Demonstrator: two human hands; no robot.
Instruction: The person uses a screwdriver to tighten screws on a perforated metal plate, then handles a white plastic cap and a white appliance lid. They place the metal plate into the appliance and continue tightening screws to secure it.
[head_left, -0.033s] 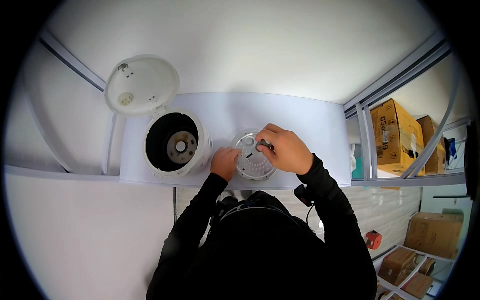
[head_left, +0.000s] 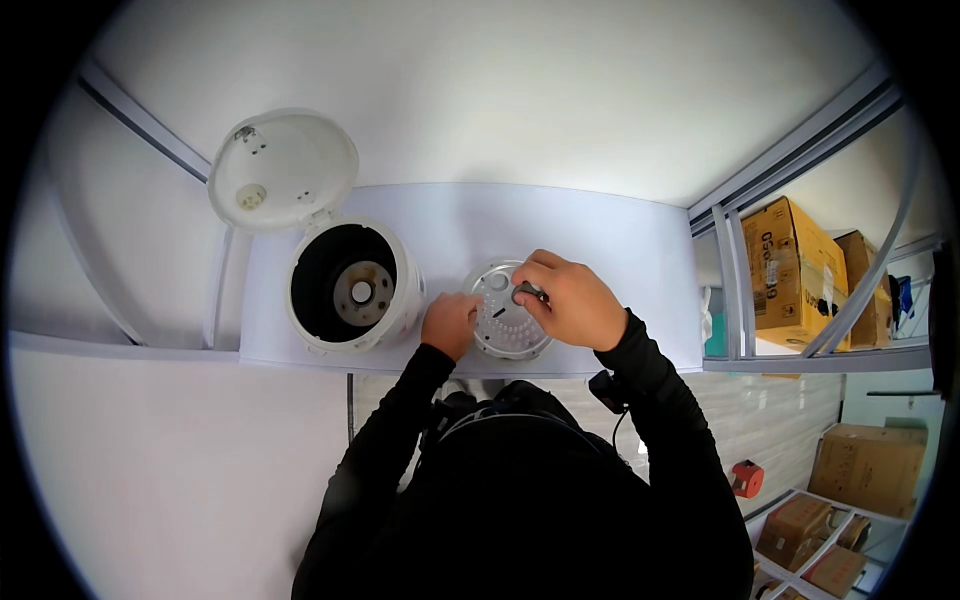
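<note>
Nothing has shifted between the two frames: left hand (head_left: 449,322) steadies the round inner lid plate (head_left: 505,325) on the tabletop (head_left: 600,240) beside the open rice cooker (head_left: 350,288), right hand (head_left: 570,300) fingers pinching its small dark knob (head_left: 527,293) (a hard pull might skid the plate off the near edge).

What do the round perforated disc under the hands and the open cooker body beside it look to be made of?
The round disc looks like thin metal with a dull silver finish: pale grey sheen, rows of small punched holes. The cooker body and its raised lid look like smooth white plastic, evenly matt. The round plate in the cooker's dark well appears metallic, greyish-tan; its exact metal cannot be told.
</note>
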